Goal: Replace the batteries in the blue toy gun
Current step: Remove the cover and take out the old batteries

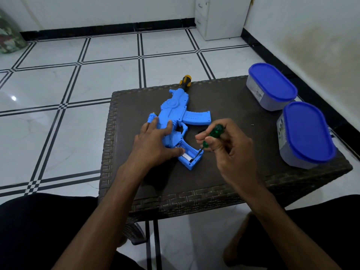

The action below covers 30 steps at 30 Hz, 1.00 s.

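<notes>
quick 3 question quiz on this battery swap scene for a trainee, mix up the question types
1. True or false: the battery compartment in the grip of the blue toy gun is open.
2. Which tool does the right hand hold? A) green-handled screwdriver B) pliers C) scissors
3. Fill in: the left hand rests on the ____ to steady it.

Key
1. True; the cover is off and a battery shows inside.
2. A; its tip reaches into the compartment.
3. Gun; the fingers lie flat across its body on the table.
</notes>
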Tool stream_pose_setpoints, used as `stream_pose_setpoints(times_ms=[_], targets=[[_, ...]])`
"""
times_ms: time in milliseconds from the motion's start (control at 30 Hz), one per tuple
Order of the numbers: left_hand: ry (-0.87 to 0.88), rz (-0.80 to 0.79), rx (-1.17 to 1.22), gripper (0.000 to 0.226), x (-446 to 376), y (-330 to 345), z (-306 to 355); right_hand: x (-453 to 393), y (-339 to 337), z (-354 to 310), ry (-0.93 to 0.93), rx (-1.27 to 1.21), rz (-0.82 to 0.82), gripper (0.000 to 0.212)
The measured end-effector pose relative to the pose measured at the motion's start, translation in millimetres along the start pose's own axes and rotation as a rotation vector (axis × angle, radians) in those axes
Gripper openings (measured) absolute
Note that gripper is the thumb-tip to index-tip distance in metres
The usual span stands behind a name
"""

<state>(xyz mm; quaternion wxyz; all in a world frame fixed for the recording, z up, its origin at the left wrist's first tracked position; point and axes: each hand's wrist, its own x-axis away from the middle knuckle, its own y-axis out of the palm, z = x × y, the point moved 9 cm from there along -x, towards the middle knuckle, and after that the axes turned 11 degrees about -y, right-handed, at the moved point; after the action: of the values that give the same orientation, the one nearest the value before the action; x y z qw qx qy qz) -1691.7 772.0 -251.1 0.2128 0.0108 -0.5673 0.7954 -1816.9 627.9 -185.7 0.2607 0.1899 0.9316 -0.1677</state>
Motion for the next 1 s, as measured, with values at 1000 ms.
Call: stream_pose_setpoints(times_ms=[1000], targets=[[0.087, -0.117, -0.071, 0.094, 5, 3, -2, -17, 42, 14, -0.081, 0.375, -0.707, 0.033]])
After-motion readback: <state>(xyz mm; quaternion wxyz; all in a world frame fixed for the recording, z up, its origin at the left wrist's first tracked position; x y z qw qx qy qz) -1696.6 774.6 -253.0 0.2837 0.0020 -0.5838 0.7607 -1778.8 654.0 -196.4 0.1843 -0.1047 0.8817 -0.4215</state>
